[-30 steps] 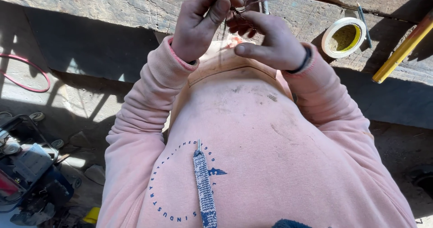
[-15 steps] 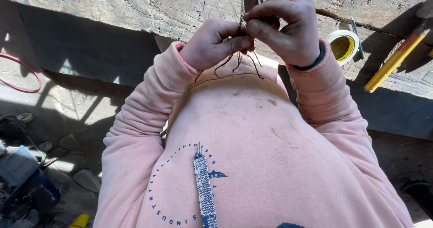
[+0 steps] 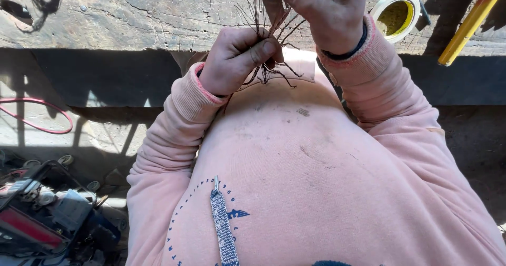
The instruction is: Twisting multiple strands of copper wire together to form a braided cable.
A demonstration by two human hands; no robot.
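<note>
Up close to the chest, the left hand (image 3: 234,60) has its grip closed around a bundle of thin dark wire strands (image 3: 263,39), thumb pressed over them where they bunch together. Loose ends fan out below the fist and more rise above it toward the far side. To the right and a little farther, the right hand (image 3: 327,10) is closed in a grip on the upper part of the same strands, a dark band at its wrist. Both hands hover just near the edge of a worn wooden tabletop (image 3: 132,13). On it, far right, sits a roll of yellow tape (image 3: 396,14), and beside that lies a yellow bar (image 3: 469,23). Down on the floor at left a red cable (image 3: 37,113) curls.
</note>
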